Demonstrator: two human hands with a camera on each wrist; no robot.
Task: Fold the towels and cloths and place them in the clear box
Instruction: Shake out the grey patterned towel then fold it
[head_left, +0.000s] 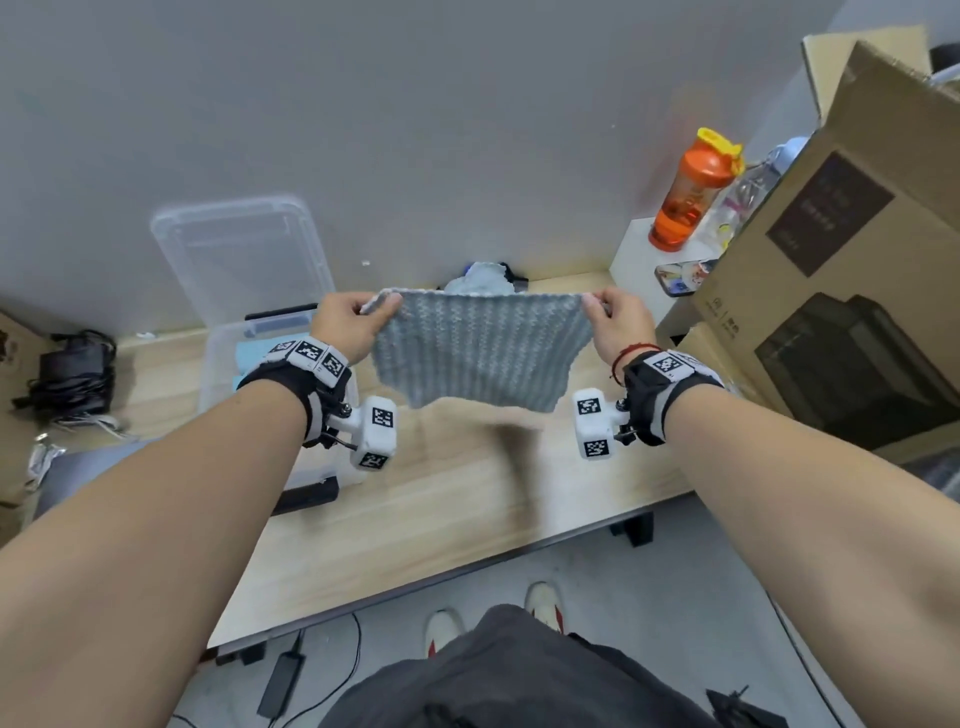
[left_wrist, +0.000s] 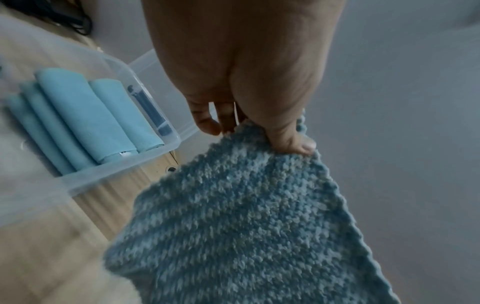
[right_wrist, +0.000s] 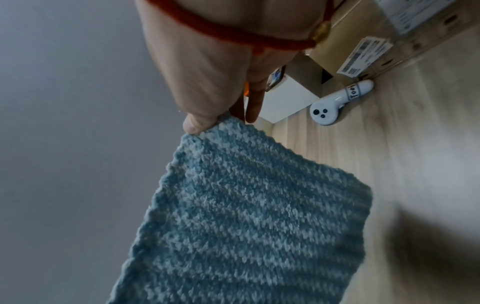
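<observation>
A blue-grey striped knitted cloth (head_left: 475, 348) hangs spread in the air above the wooden table (head_left: 467, 499). My left hand (head_left: 353, 317) pinches its top left corner (left_wrist: 285, 148) and my right hand (head_left: 613, 317) pinches its top right corner (right_wrist: 205, 129). The clear box (head_left: 218, 364) stands on the table to the left, behind my left wrist. Several folded light blue cloths (left_wrist: 85, 115) lie inside it. Its clear lid (head_left: 244, 254) leans against the wall behind. More crumpled cloths (head_left: 480, 278) lie at the table's back, partly hidden by the held cloth.
Large cardboard boxes (head_left: 841, 270) crowd the right side of the table. An orange bottle (head_left: 691, 192) stands on a white block at the back right. A white handheld device (right_wrist: 337, 102) lies near the boxes. Black cables and an adapter (head_left: 72, 374) sit at the far left.
</observation>
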